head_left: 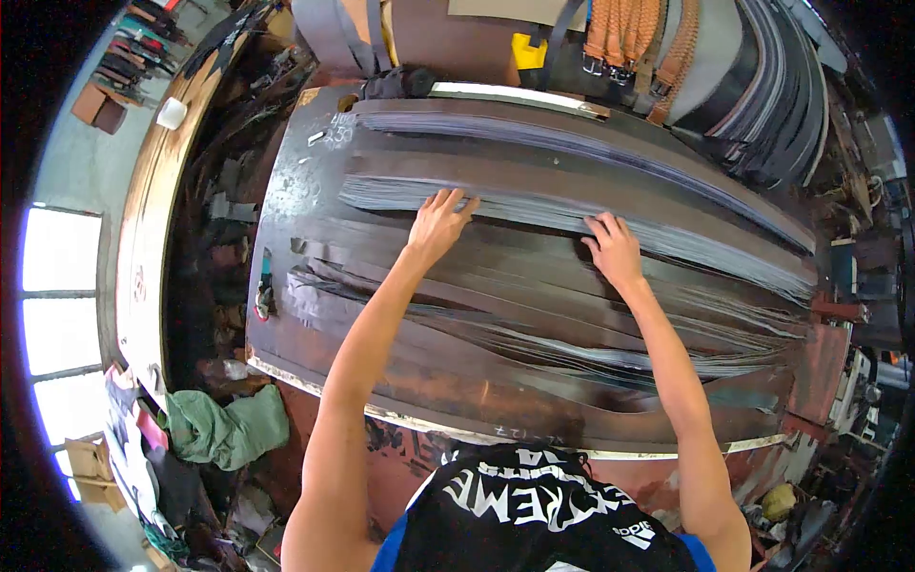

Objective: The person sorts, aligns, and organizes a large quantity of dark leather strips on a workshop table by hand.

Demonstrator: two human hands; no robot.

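Observation:
A long stack of dark brown leather strips (pixel 534 194), with grey layered edges, runs across the dark work table. My left hand (pixel 441 227) rests at its near edge left of the middle, fingers spread and fingertips touching the stack. Farther right, my right hand (pixel 613 246) touches the same edge with slightly bent fingers, the thumb apart from them. Neither hand has visibly closed around a strip, though the undersides of the fingers are hidden. Loose leather strips (pixel 572 334) lie in uneven layers nearer to me, under my forearms.
Behind is another strip stack (pixel 572 138). Left on the table (pixel 295 191) lies a teal-handled tool (pixel 264 286). Braided tan belts (pixel 629 33), a yellow item (pixel 528 51) and bundled dark strips (pixel 782 105) are at the back. A green cloth (pixel 229 427) sits lower left.

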